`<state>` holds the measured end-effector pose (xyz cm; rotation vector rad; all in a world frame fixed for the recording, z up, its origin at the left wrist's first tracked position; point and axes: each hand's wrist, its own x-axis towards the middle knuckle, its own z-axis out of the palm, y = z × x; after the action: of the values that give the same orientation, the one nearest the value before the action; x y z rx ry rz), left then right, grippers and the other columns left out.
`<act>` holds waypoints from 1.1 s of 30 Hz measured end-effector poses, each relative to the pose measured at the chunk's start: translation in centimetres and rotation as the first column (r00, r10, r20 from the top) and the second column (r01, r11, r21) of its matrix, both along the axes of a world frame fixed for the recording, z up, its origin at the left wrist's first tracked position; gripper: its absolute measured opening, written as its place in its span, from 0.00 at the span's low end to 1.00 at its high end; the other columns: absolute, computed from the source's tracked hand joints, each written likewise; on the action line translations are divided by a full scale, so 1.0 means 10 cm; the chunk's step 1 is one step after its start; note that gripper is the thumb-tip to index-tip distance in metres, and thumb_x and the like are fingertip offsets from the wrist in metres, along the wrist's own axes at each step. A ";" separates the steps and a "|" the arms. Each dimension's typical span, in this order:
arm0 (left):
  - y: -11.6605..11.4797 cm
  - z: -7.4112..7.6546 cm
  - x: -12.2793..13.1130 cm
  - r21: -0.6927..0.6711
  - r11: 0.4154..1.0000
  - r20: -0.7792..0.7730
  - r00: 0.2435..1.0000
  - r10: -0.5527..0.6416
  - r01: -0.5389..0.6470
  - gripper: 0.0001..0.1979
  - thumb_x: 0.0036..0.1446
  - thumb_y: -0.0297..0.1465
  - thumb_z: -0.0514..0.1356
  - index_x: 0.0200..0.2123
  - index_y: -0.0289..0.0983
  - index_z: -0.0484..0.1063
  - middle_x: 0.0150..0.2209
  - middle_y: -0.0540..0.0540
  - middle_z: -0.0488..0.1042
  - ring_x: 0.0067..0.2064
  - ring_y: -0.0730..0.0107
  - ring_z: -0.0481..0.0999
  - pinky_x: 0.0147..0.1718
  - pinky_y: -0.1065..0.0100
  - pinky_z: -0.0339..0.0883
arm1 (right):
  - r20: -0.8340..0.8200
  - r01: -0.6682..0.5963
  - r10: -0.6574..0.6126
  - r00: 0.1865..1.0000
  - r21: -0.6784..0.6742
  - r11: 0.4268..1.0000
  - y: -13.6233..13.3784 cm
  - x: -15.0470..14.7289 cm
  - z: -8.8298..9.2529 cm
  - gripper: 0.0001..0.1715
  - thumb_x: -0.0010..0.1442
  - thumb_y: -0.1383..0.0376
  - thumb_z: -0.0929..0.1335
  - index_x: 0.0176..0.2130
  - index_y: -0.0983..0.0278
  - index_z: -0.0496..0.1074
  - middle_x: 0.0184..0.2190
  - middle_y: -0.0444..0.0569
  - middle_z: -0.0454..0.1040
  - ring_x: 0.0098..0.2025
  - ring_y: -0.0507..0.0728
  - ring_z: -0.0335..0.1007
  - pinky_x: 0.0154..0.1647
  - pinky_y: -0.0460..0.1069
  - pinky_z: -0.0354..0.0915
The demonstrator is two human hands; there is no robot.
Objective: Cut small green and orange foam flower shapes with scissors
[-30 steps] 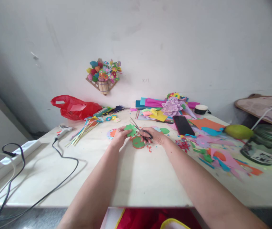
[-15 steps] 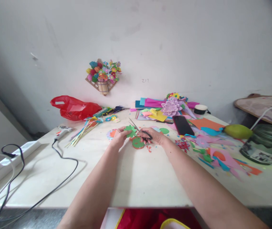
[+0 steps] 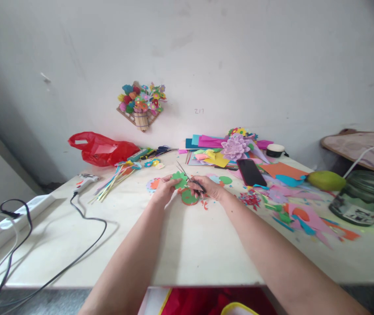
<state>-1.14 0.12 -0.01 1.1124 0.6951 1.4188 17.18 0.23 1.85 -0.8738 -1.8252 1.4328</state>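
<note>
My left hand pinches a green flower-shaped paper piece just above the white table. My right hand is closed round the black handles of a pair of scissors, whose blades point up and left into the green piece. Under the hands lies a round green and red paper cut-out, with small red scraps beside it.
A black phone, coloured paper sheets and a purple paper flower lie behind. Paper scraps, a green fruit and a glass jar are right. A glue gun, cable, sticks and red bag are left.
The scissor blades have closed a little on the green piece and my right hand has shifted slightly left. My left hand keeps its hold.
</note>
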 end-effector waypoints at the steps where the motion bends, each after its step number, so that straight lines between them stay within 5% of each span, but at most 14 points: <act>1: 0.00 0.00 0.00 -0.002 1.000 0.006 1.000 0.004 -0.004 0.06 0.39 0.26 0.68 0.25 0.33 0.76 0.27 0.46 0.77 0.29 0.70 0.74 0.32 0.69 0.66 | -0.004 0.002 -0.002 1.000 0.003 1.000 0.00 0.00 -0.01 0.19 0.52 0.53 0.69 0.31 0.67 0.66 0.19 0.42 0.70 0.16 0.47 0.63 0.10 0.40 0.50; 33: 0.00 0.01 0.01 -0.020 0.999 0.053 0.998 0.028 -0.027 0.08 0.38 0.26 0.68 0.27 0.33 0.76 0.27 0.46 0.77 0.28 0.71 0.75 0.31 0.70 0.68 | -0.007 0.049 -0.049 0.999 0.004 0.999 -0.01 -0.06 -0.02 0.15 0.50 0.56 0.69 0.30 0.65 0.66 0.16 0.39 0.67 0.14 0.47 0.62 0.10 0.41 0.49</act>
<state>-1.04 0.11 0.09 1.0505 0.6870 1.4568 16.62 0.14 1.65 -0.9043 -1.7882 1.3997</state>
